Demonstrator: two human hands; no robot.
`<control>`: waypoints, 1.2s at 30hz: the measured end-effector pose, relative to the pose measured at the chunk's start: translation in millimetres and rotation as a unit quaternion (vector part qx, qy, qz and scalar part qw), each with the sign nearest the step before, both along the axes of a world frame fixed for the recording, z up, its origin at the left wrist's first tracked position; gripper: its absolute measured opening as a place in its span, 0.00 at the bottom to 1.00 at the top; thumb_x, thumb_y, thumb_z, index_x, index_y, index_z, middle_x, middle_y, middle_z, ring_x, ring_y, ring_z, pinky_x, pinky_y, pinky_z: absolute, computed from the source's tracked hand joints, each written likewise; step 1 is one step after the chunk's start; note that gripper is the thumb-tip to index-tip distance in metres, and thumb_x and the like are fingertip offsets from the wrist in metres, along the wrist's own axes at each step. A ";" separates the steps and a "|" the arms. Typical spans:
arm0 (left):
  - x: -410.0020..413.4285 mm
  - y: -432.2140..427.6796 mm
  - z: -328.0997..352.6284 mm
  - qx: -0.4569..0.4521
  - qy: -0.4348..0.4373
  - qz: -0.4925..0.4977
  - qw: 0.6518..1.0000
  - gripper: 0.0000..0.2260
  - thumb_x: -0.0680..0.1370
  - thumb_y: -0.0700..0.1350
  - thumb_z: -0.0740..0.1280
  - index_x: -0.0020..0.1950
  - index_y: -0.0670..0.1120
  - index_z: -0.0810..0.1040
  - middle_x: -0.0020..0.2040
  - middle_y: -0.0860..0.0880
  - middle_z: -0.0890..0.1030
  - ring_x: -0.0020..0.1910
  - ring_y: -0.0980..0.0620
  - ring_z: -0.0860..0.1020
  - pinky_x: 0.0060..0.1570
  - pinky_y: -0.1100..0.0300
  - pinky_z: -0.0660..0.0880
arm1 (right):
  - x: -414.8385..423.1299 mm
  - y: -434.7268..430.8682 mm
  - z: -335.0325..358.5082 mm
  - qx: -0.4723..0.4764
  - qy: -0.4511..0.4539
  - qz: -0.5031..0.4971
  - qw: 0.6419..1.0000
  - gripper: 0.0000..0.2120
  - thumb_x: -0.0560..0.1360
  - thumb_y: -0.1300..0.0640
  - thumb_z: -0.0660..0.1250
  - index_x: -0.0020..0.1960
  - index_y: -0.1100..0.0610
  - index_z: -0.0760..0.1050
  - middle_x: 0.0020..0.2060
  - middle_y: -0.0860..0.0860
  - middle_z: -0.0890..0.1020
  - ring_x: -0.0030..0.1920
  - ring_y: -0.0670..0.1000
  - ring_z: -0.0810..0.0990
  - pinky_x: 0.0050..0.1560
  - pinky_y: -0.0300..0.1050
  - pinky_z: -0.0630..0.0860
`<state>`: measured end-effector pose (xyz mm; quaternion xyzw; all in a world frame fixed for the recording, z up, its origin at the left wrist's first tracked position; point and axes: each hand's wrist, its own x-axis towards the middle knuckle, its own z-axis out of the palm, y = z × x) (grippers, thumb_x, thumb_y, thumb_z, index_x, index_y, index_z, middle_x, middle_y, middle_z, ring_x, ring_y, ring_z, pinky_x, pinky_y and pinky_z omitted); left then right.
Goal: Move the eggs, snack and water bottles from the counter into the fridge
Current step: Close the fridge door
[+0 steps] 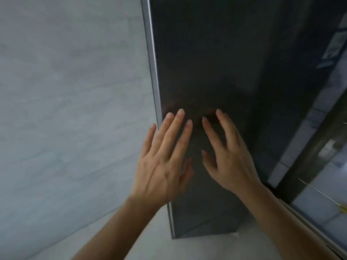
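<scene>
A tall dark glossy fridge door fills the middle of the view, its pale left edge running down from the top. My left hand lies with straight fingers against the door near that left edge. My right hand is spread beside it, fingertips at the door's surface. Both hands hold nothing. Eggs, snack and water bottles are out of view.
A light grey wall stands left of the fridge, and pale floor shows at its foot. On the right, a second glossy panel reflects the room.
</scene>
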<state>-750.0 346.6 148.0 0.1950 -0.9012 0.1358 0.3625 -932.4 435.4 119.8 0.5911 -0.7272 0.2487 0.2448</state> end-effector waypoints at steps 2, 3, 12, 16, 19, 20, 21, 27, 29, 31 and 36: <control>-3.1 -11.4 -0.7 -0.003 -0.035 0.050 0.998 0.34 0.77 0.50 0.65 0.80 0.44 0.57 0.81 0.44 0.52 0.80 0.45 0.48 0.76 0.40 0.55 | -5.0 -6.3 -3.1 0.006 0.015 0.001 1.000 0.37 0.78 0.48 0.65 0.81 0.53 0.52 0.81 0.58 0.48 0.81 0.58 0.51 0.74 0.59 0.66; -4.5 -16.6 -2.1 -0.006 -0.042 0.066 0.997 0.33 0.78 0.50 0.65 0.80 0.44 0.57 0.81 0.44 0.52 0.80 0.45 0.48 0.76 0.40 0.55 | -7.3 -9.0 -5.0 0.007 0.018 0.003 1.000 0.38 0.78 0.49 0.65 0.81 0.54 0.51 0.81 0.58 0.47 0.81 0.59 0.50 0.75 0.59 0.65; -21.8 -44.1 1.0 0.024 -0.057 0.085 0.994 0.31 0.77 0.49 0.63 0.79 0.45 0.58 0.81 0.46 0.51 0.80 0.46 0.46 0.77 0.43 0.52 | -17.9 -40.5 -3.2 0.017 0.019 -0.022 0.999 0.39 0.78 0.50 0.64 0.81 0.58 0.48 0.81 0.58 0.47 0.81 0.58 0.50 0.76 0.60 0.63; -32.3 -62.4 -4.2 0.046 -0.076 0.091 0.992 0.33 0.77 0.50 0.63 0.80 0.47 0.55 0.82 0.47 0.48 0.80 0.48 0.44 0.78 0.44 0.51 | -22.8 -59.1 5.4 0.019 0.019 -0.031 0.999 0.38 0.78 0.51 0.63 0.81 0.59 0.49 0.81 0.58 0.47 0.81 0.58 0.50 0.76 0.58 0.63; -37.6 -74.7 -7.1 0.070 -0.085 0.105 0.988 0.36 0.76 0.50 0.64 0.81 0.47 0.51 0.82 0.46 0.47 0.80 0.47 0.44 0.78 0.44 0.51 | -30.4 -75.1 4.7 0.049 0.016 -0.046 0.998 0.40 0.77 0.50 0.64 0.81 0.59 0.49 0.81 0.57 0.47 0.81 0.58 0.50 0.76 0.58 0.63; -38.7 -79.0 -8.0 0.076 -0.091 0.111 0.987 0.37 0.76 0.50 0.64 0.81 0.47 0.50 0.82 0.46 0.46 0.80 0.47 0.45 0.78 0.45 0.51 | -32.8 -79.5 3.7 0.059 0.013 -0.052 0.997 0.40 0.77 0.50 0.65 0.81 0.59 0.49 0.81 0.57 0.46 0.81 0.58 0.50 0.76 0.59 0.62; -39.7 -84.2 -9.1 0.083 -0.097 0.117 0.985 0.38 0.76 0.50 0.63 0.81 0.47 0.48 0.82 0.46 0.45 0.80 0.47 0.44 0.78 0.45 0.50 | -34.8 -83.2 2.6 0.069 0.013 -0.059 0.996 0.41 0.76 0.50 0.66 0.81 0.59 0.49 0.81 0.57 0.46 0.81 0.58 0.50 0.76 0.59 0.62; -41.6 -108.5 -20.1 0.118 -0.128 0.130 0.976 0.41 0.77 0.49 0.62 0.80 0.47 0.37 0.80 0.49 0.34 0.79 0.50 0.36 0.79 0.47 0.45 | -36.8 -92.9 -2.5 0.086 0.017 -0.084 0.993 0.43 0.75 0.49 0.67 0.81 0.57 0.47 0.81 0.56 0.46 0.81 0.58 0.49 0.76 0.59 0.62; -42.8 -107.9 -21.1 0.123 -0.119 0.122 0.978 0.41 0.77 0.49 0.62 0.80 0.46 0.37 0.80 0.49 0.35 0.79 0.50 0.36 0.79 0.48 0.45 | -35.7 -92.8 -2.2 0.085 0.013 -0.085 0.993 0.44 0.74 0.48 0.68 0.82 0.57 0.46 0.81 0.56 0.46 0.81 0.58 0.49 0.76 0.60 0.62; -43.0 -106.0 -19.2 0.125 -0.115 0.112 0.979 0.41 0.76 0.50 0.64 0.81 0.47 0.40 0.81 0.49 0.37 0.79 0.49 0.38 0.78 0.47 0.47 | -33.7 -91.4 0.1 0.092 0.012 -0.085 0.992 0.46 0.73 0.48 0.69 0.82 0.57 0.46 0.81 0.56 0.46 0.81 0.58 0.49 0.76 0.61 0.62; -38.5 -103.5 -10.0 0.132 -0.109 0.094 0.981 0.39 0.77 0.57 0.63 0.81 0.53 0.45 0.82 0.48 0.42 0.80 0.46 0.43 0.78 0.45 0.49 | -29.6 -85.9 10.3 0.103 0.014 -0.085 0.991 0.45 0.73 0.49 0.70 0.81 0.56 0.49 0.81 0.56 0.48 0.80 0.59 0.53 0.74 0.62 0.63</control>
